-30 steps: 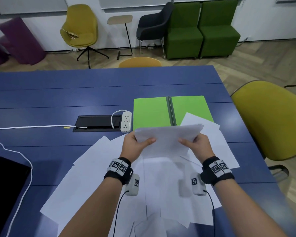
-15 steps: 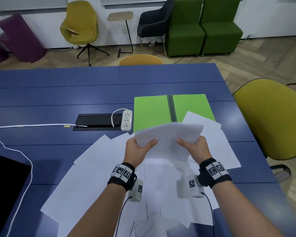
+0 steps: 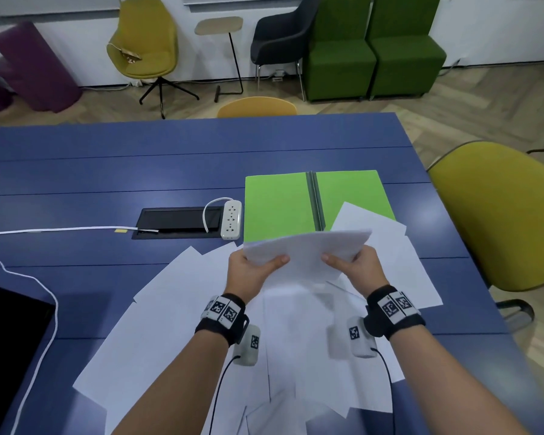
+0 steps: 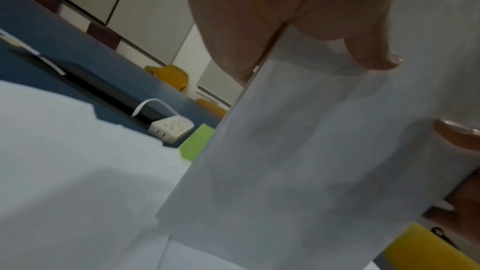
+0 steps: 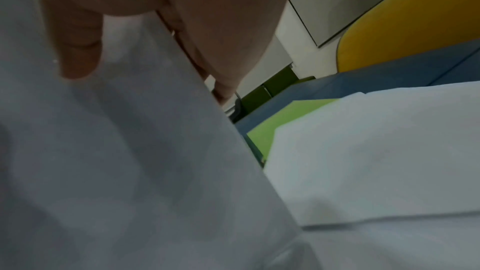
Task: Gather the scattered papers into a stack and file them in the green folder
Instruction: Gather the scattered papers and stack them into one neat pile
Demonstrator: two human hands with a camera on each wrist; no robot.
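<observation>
Both hands hold a thin stack of white papers (image 3: 307,251) up above the table, tilted toward me. My left hand (image 3: 253,268) grips its left edge, thumb on top, and my right hand (image 3: 354,266) grips the right edge the same way. The same stack (image 4: 298,161) fills the left wrist view, and the stack (image 5: 116,161) fills the right wrist view too. Behind it the green folder (image 3: 280,205) lies open flat on the blue table (image 3: 107,171). Several loose white sheets (image 3: 157,321) lie scattered beneath my arms, and one sheet (image 3: 387,246) overlaps the folder's right half.
A white power strip (image 3: 231,219) sits left of the folder beside a black cable hatch (image 3: 176,222). A white cable (image 3: 44,230) runs left. A dark screen (image 3: 10,340) sits at the near left corner. A yellow chair (image 3: 500,221) stands at the table's right side.
The held stack has stayed between both hands and shifted slightly; the grip is unchanged. The loose sheets on the table have not moved.
</observation>
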